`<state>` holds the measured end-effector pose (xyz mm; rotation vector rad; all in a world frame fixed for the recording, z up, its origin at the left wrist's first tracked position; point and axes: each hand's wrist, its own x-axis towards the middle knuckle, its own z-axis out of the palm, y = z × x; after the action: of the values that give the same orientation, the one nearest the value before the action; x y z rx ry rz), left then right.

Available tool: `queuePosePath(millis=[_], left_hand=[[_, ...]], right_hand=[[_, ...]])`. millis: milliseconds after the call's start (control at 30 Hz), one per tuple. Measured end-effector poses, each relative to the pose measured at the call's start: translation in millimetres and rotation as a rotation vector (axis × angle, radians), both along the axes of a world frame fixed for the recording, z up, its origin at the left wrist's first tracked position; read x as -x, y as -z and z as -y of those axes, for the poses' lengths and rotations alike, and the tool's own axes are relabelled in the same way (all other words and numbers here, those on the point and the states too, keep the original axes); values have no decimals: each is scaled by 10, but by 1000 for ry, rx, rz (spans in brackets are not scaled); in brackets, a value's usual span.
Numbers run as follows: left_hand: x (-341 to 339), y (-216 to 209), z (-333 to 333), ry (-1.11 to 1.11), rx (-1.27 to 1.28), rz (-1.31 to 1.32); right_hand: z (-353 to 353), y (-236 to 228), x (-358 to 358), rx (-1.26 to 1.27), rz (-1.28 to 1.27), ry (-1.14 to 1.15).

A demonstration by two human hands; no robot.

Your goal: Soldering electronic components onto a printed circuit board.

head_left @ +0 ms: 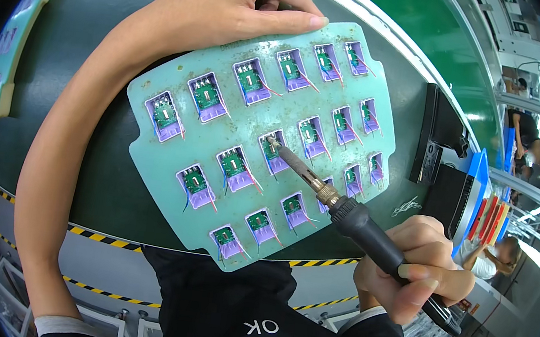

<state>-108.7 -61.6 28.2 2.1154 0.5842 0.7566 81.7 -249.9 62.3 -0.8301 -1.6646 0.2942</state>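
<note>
A soldering iron [369,230] with a black handle is gripped in my right hand [422,266], fingers wrapped round it. Its tip touches or hovers just over a small green circuit board [270,143] in a purple housing, in the middle of the pale green tray [158,96]; I cannot tell which. Several such housings sit in rows of pockets across the tray, each with a board and thin red and blue wires. My left hand [252,7] is closed at the tray's far edge, thumb along the rim; its other fingers are partly hidden.
The tray lies tilted on a dark green table [101,189] and overhangs its striped near edge. Another pale green tray [13,53] is at far left. At right are black equipment boxes [437,134], wire scraps [407,206] and a blue bin [476,185]. Other people are beyond.
</note>
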Motion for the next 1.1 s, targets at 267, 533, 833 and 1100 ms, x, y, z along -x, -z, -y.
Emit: queuePosePath(millis=[267, 533, 833, 1100], left_hand=[[-4, -9, 8, -4, -17, 20], [3, 2, 0, 5, -21, 21], [35, -5, -10, 1, -36, 2], [-7, -19, 3, 8, -4, 6]], right_hand=[[32, -26, -44, 25, -19, -33], [43, -37, -37, 39, -56, -48], [27, -29, -20, 9, -65, -45], [40, -113, -160, -123, -100, 127]])
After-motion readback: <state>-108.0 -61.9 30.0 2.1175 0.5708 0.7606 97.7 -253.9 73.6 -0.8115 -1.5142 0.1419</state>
